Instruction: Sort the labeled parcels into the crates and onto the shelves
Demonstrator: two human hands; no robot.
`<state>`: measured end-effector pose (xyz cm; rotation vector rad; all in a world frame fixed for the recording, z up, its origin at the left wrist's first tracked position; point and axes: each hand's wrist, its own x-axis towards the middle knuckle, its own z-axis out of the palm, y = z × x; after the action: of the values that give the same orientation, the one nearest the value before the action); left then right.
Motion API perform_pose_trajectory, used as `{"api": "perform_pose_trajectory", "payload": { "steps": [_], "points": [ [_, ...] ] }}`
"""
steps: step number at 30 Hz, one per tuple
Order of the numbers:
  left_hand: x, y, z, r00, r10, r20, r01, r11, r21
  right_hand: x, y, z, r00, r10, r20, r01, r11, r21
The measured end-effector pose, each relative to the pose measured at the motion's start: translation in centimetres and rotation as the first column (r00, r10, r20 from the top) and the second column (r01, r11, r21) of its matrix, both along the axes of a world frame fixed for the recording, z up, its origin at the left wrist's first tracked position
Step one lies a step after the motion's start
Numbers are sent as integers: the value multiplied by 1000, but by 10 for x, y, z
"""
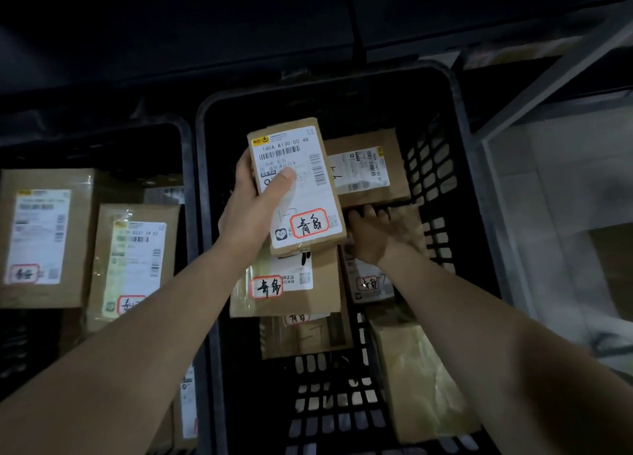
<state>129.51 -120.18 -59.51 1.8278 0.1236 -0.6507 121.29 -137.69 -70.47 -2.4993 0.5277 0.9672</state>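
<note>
Several parcels already lie in the centre crate (455, 119). Lowest in the frame, a tape-wrapped parcel (421, 379) sits against its right wall, and just left of it is a stack of brown boxes (291, 293) whose labels carry red-ringed handwriting. Above the stack, the left grip (253, 211) grasps the held parcel (298, 184), thumb pressed across its label, lifting it clear of the pile at frame centre. Its ringed mark looks the same as those beneath, so by my reading it belongs in this crate and is about to be set down. Just right of it, the right grip (380, 232) is released, fingers stretched flat into the crate, tips touching the near edge of the far parcel (366, 170), perhaps clearing room. At the left edge, the left crate (187, 153) holds at least two labelled boxes (44, 235). On the right, the shelf (548, 187) shows one brown shape I cannot identify. Sorting seems well under way; how many parcels remain I cannot tell.
</note>
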Motion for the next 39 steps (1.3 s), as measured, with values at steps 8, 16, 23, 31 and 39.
{"api": "perform_pose_trajectory", "payload": {
  "steps": [8,16,23,31,39],
  "points": [
    [-7,2,5,1000,-21,-14,20,1000,-18,6,-11,53,975,201,-99,-201,980,11],
    [-19,12,17,992,-128,2,128,991,-23,-22,-1,73,969,245,-38,-248,954,-168],
    [-42,38,63,979,-201,46,205,973,-109,-54,9,147,940,-143,310,196,969,-148],
    [-106,97,120,862,-433,262,431,900,66,-122,50,233,823,-271,500,408,894,-186],
    [-135,125,141,773,-525,357,389,836,387,-161,83,254,915,-272,298,294,955,-30]
  ]
}}
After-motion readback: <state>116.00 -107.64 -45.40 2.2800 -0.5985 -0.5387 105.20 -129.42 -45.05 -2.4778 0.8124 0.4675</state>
